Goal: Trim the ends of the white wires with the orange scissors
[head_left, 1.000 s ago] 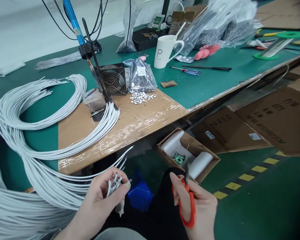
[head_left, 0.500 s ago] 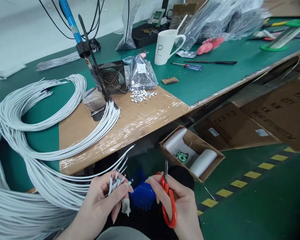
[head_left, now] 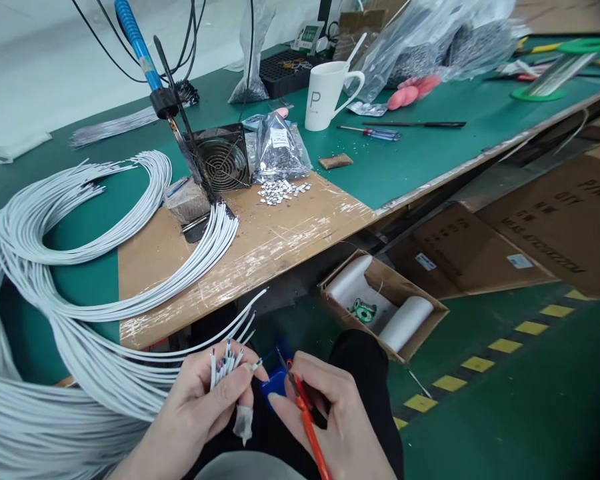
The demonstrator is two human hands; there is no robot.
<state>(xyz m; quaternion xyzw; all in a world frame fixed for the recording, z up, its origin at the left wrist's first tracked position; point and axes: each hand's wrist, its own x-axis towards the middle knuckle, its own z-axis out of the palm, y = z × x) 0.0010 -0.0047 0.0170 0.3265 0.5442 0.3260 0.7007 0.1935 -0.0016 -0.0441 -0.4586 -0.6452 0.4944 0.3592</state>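
My left hand [head_left: 203, 403] is closed around a bunch of white cable ends [head_left: 226, 362] whose coloured inner wires show at the tips. One cable end sticks out between its thumb and forefinger. A whitish wrapping [head_left: 243, 424] covers one of its fingertips. My right hand [head_left: 337, 413] grips a pair of red-handled scissors [head_left: 307, 420], tips pointing up and left, a short way from the cable ends. Long white cables [head_left: 105, 380] run from the left hand into a large coil at the left. Several loose cable ends [head_left: 245, 320] stand out just above that hand.
A soldering iron [head_left: 150, 70] on a stand, a small fan [head_left: 223, 160], small white parts [head_left: 280, 191] and a mug [head_left: 325, 97] occupy the green table [head_left: 405, 167]. Below its edge, a cardboard box [head_left: 420, 340] holds white rolls and a green spool.
My right hand has moved left towards the left hand, and the scissors have turned from upright to tilting left. The left hand keeps its cables and has shifted slightly left.
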